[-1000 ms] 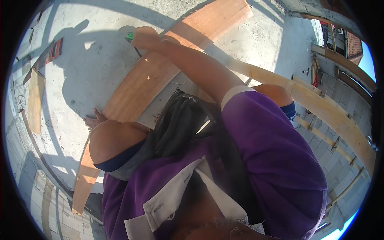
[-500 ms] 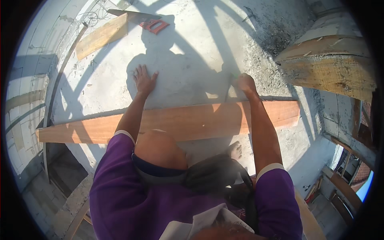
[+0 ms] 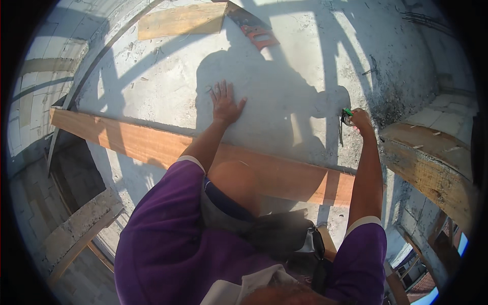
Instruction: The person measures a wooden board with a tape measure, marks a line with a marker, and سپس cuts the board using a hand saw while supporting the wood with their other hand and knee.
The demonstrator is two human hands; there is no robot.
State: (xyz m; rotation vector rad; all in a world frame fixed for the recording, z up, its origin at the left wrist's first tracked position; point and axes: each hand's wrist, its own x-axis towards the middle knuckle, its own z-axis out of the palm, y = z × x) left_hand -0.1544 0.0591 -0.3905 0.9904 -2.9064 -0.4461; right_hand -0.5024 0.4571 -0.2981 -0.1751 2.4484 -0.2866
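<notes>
Green tool (image 3: 347, 111) in right hand (image 3: 361, 120), dark strip (image 3: 341, 133) pointing lengthwise toward person (image 3: 198, 249).

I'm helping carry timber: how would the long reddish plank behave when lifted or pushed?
The long reddish plank is likely fairly stiff, being solid-looking wood. Its length may make it swing if lifted near one end. Lying broad face up, it seems unlikely to roll.

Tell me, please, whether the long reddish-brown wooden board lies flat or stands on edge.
Lying flat: the board shows its broad face upward, with grey concrete floor visible along its far side.
</notes>
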